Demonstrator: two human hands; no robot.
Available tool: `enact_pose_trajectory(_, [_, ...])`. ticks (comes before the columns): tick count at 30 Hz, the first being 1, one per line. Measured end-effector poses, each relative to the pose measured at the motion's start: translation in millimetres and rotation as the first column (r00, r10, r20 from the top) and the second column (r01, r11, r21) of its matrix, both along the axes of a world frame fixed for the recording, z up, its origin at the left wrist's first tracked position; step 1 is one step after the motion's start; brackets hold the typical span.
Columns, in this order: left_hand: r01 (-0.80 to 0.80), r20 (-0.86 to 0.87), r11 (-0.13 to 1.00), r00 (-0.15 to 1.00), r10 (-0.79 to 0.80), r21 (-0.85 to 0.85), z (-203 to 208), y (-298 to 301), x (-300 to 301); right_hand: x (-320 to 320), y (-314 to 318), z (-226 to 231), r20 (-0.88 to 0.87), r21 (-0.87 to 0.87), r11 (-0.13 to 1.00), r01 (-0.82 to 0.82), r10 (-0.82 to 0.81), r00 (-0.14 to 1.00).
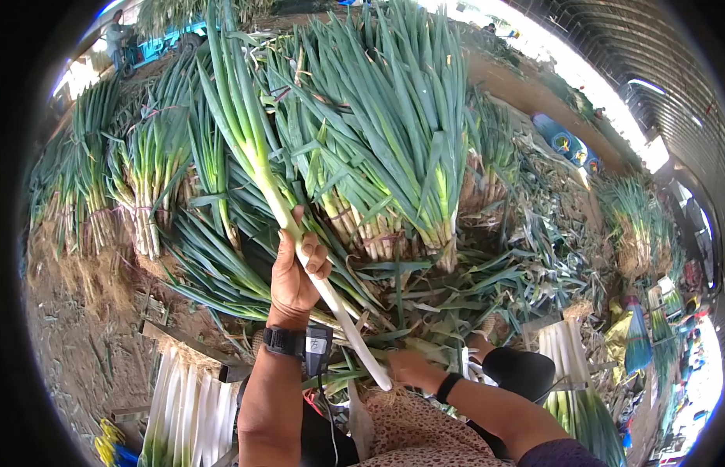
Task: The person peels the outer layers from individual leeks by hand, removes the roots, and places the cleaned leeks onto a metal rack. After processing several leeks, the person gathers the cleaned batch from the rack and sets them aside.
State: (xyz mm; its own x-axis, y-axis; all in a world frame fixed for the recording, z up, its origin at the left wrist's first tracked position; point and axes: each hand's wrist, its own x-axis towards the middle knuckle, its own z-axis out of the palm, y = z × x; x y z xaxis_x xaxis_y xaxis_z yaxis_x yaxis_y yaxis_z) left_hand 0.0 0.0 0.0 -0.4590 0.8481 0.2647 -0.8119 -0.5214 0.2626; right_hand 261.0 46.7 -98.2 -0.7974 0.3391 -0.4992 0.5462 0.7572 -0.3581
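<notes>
My left hand is closed around the pale shaft of a long green onion. The stalk slants across the view, its green leaves rising to the upper left and its clean white root end pointing down toward my lap. Close by that lower end is my right hand, smeared by motion, so its fingers and anything in them cannot be made out. Behind the held stalk lies a heap of untrimmed green onions with brownish outer layers. Stripped leaves are strewn in front of the heap.
Peeled white stalks lie in a rack at my left and in another rack at my right. Tied bundles with hairy roots stand at the far left. A blue sack sits at the back right. Someone stands near a blue vehicle.
</notes>
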Motion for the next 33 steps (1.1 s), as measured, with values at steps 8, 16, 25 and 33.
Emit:
enact_pose_trajectory(8, [-0.147,-0.278,0.939,0.959,0.058,-0.31,8,23,41,52,69,12,-0.332,-0.209,0.972,0.108,-0.174,0.927])
enact_pose_trajectory(16, [-0.237,-0.82,0.86,-0.27,-0.505,-0.452,-24,19,137,60,75,123,-0.701,-0.671,0.679,0.298,-0.712,0.041])
enact_pose_trajectory(25, [-0.249,-0.855,0.87,-0.205,-0.477,-0.426,-63,26,113,479,-61,223,-0.437,-0.898,0.039,0.437,-0.17,-0.883])
enact_pose_trajectory(33, [-0.328,-0.75,0.75,-0.157,-0.643,-0.574,-61,25,105,581,-314,114,-0.413,-0.881,-0.316,0.351,0.156,-0.897])
